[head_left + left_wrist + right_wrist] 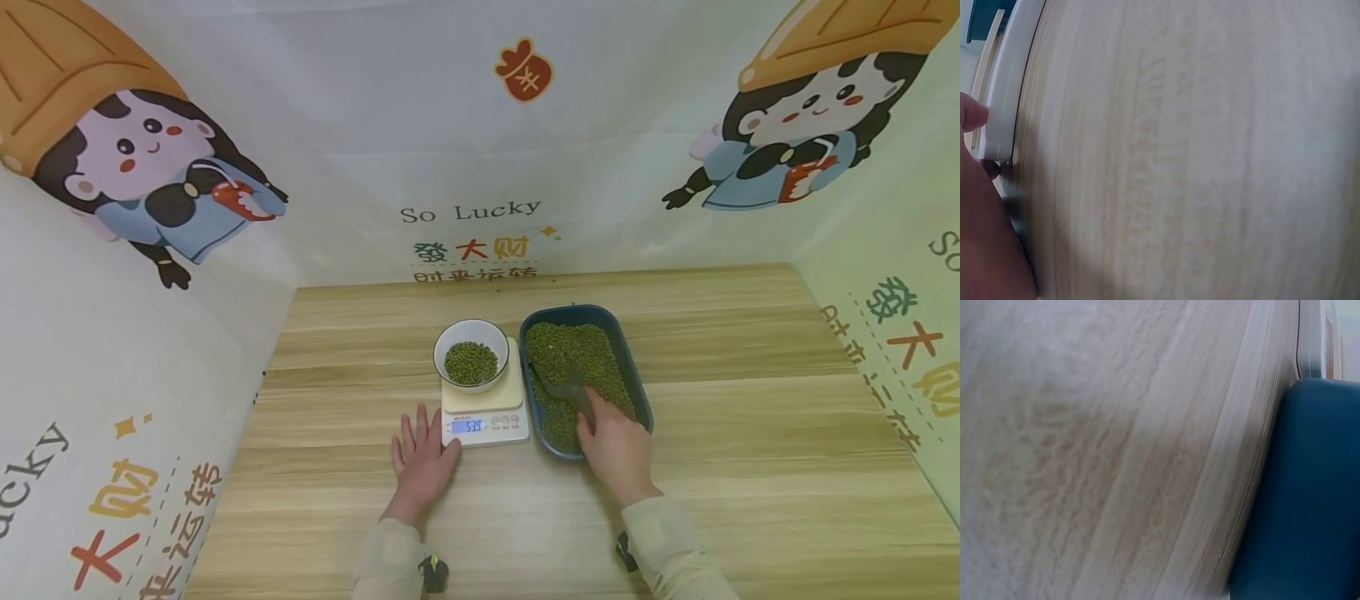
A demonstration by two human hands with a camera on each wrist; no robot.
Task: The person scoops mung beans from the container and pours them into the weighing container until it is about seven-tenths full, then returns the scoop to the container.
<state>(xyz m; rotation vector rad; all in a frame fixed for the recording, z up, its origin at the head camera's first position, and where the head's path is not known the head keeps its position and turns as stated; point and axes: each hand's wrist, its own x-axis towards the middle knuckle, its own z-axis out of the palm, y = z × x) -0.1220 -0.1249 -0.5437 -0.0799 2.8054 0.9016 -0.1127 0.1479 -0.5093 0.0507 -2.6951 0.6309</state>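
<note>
- Dark grey scoop (568,393): its head is down among the green beans (596,358) in the blue tub (585,313), just beside the scale (483,403). It looks like stiff, light plastic; the handle, well back from the head, seems the place to take hold.
- Right hand (618,454): clamped on the scoop's handle, as the head view shows; the right wrist view leaves the grip out.
- Left hand (426,467): fingers apart, holding nothing, thumb touching the scale's edge.
- Beans: by their look dry, hard and apt to roll or slip off a tilted scoop.
- White bowl (471,332): stands upright on the scale with beans in it; likely smooth, and breakable if ceramic, so better held by its sides.
- Count: one scoop, one tub, one bowl, one scale, two hands; beans in two lots, too many to number.
</note>
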